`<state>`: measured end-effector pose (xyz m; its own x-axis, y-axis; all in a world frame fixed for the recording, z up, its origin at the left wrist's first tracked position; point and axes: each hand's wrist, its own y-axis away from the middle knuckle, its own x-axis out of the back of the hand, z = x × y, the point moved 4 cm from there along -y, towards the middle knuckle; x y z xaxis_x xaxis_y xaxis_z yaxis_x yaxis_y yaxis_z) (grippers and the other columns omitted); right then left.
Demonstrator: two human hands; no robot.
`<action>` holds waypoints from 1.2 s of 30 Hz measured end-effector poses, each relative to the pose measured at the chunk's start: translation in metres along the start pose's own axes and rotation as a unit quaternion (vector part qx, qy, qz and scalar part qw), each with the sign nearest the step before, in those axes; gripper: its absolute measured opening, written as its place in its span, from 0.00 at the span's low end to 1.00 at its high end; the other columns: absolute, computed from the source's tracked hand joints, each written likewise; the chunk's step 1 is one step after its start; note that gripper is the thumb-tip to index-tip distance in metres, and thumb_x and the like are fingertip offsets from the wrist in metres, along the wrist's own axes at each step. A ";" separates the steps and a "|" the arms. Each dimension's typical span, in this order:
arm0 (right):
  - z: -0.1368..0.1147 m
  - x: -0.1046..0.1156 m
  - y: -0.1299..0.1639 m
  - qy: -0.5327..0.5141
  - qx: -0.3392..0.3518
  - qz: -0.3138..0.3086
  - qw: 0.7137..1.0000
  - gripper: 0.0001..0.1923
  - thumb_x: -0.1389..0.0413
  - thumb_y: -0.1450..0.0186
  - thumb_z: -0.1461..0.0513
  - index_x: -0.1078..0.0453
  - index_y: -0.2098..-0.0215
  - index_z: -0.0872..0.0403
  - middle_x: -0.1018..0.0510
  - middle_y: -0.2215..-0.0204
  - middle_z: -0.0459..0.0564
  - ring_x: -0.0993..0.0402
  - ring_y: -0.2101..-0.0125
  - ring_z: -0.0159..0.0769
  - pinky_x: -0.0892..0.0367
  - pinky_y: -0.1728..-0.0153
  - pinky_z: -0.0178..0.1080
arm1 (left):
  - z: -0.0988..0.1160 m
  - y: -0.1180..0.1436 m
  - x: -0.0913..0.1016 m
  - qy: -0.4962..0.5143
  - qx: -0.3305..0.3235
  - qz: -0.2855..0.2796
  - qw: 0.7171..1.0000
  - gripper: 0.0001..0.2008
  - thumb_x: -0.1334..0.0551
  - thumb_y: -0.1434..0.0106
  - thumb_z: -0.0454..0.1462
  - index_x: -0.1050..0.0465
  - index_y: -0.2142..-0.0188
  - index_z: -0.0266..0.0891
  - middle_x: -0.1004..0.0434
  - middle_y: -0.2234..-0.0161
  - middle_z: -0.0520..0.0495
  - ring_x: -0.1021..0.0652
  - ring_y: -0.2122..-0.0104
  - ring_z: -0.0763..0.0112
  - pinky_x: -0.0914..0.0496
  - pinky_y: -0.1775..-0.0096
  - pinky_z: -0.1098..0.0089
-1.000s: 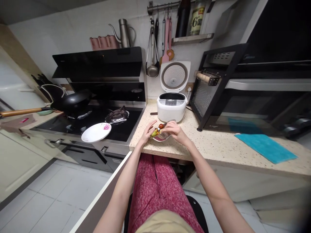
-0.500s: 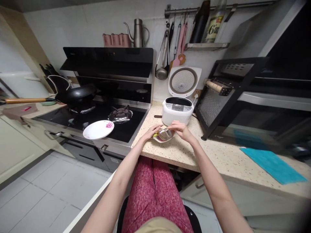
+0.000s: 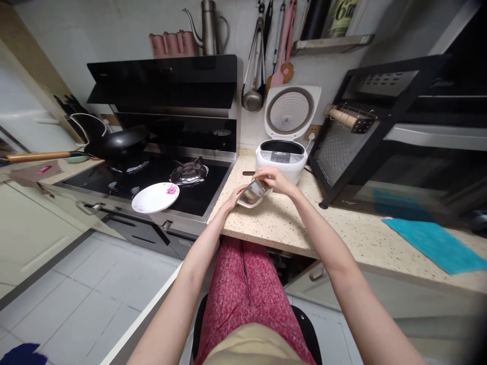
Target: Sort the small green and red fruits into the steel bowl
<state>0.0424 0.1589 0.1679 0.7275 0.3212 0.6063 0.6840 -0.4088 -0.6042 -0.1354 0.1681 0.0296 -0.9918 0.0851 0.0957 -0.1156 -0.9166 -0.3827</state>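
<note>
On the counter, both hands tilt a steel bowl.

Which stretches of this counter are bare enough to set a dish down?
The speckled counter is bare between the metal bowl, held by the left hand and right hand, and the teal cloth. It is crowded around the rice cooker and black rack.

A home kitchen, plainly. Left of the grip sits a black gas hob under a slanted extractor hood, a dark wok on the far burner. Just behind the grip, an open rice cooker stands on the speckled stone counter. Ladle and tongs hang from a wall rail above; an oven fills the right.
</note>
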 end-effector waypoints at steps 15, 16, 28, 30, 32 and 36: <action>-0.010 0.021 0.014 0.022 -0.004 0.002 1.000 0.13 0.47 0.35 0.68 0.19 0.65 0.55 0.19 0.69 0.49 0.26 0.69 0.36 0.29 0.64 0.39 | 0.010 0.008 -0.009 -0.023 -0.039 -0.039 0.998 0.24 0.27 0.43 0.49 0.17 0.53 0.36 0.16 0.50 0.37 0.20 0.47 0.48 0.29 0.41 0.50; -0.011 0.023 0.018 0.028 -0.004 0.002 1.000 0.13 0.47 0.35 0.67 0.19 0.66 0.54 0.19 0.70 0.49 0.27 0.69 0.37 0.29 0.64 0.40 | 0.010 0.009 -0.010 -0.024 -0.043 -0.040 0.998 0.23 0.27 0.42 0.49 0.17 0.52 0.36 0.17 0.49 0.36 0.20 0.47 0.48 0.30 0.41 0.51; -0.043 0.031 0.104 0.130 0.044 0.060 0.989 0.17 0.50 0.31 0.69 0.18 0.60 0.50 0.20 0.70 0.49 0.29 0.69 0.39 0.34 0.62 0.45 | 0.007 0.010 -0.010 -0.068 -0.072 -0.054 0.994 0.22 0.28 0.40 0.50 0.16 0.52 0.39 0.21 0.44 0.34 0.25 0.40 0.48 0.35 0.35 0.49; -0.052 0.026 0.121 0.143 0.050 0.076 0.986 0.19 0.51 0.32 0.70 0.19 0.58 0.49 0.19 0.68 0.50 0.27 0.66 0.40 0.33 0.61 0.46 | 0.006 0.011 -0.010 -0.079 -0.075 -0.058 0.992 0.23 0.29 0.39 0.50 0.17 0.51 0.38 0.23 0.42 0.34 0.25 0.40 0.49 0.35 0.35 0.49; -0.061 0.020 0.136 0.161 0.055 0.095 0.981 0.21 0.51 0.33 0.71 0.19 0.56 0.49 0.20 0.68 0.49 0.27 0.66 0.40 0.33 0.61 0.46 | 0.006 0.012 -0.011 -0.097 -0.073 -0.065 0.990 0.23 0.30 0.37 0.50 0.18 0.49 0.37 0.24 0.41 0.34 0.25 0.40 0.49 0.35 0.35 0.50; -0.079 0.007 0.161 0.198 0.058 0.135 0.969 0.22 0.52 0.32 0.72 0.19 0.54 0.48 0.21 0.69 0.48 0.28 0.66 0.39 0.35 0.61 0.45 | 0.009 0.014 -0.011 -0.135 -0.077 -0.070 0.985 0.22 0.32 0.35 0.49 0.19 0.47 0.38 0.25 0.40 0.34 0.26 0.38 0.50 0.35 0.34 0.50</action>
<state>0.1530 0.0281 0.1154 0.8186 -0.1472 0.5552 0.4897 -0.3262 -0.8086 -0.1259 0.1509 0.0315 -0.9173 0.0794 0.3902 -0.2771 -0.8311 -0.4822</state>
